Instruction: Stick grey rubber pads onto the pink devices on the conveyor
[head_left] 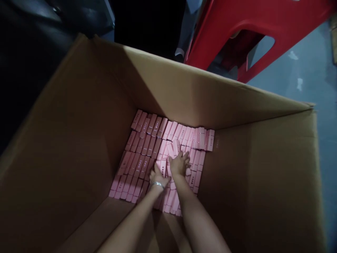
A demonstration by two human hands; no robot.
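Small slim pink boxes (130, 160) lie in close rows on the floor of a deep cardboard carton (168, 66). My left hand (158, 176), with a silver bracelet at the wrist, has its thumb and fingers around a couple of pink boxes (162, 166) near the middle of the layer. Just to the right, my right hand (179, 164) rests on the layer, its fingers apart over the boxes. Beyond its fingertips, a few loose pink boxes (176, 147) lie tilted on top of the rows. What lies under my right palm is hidden.
High carton walls rise on all sides of my arms, the right wall (276, 168) among them. Behind the far wall stands a red plastic stool (226, 21) on a grey floor (302, 66). Dark objects fill the upper left.
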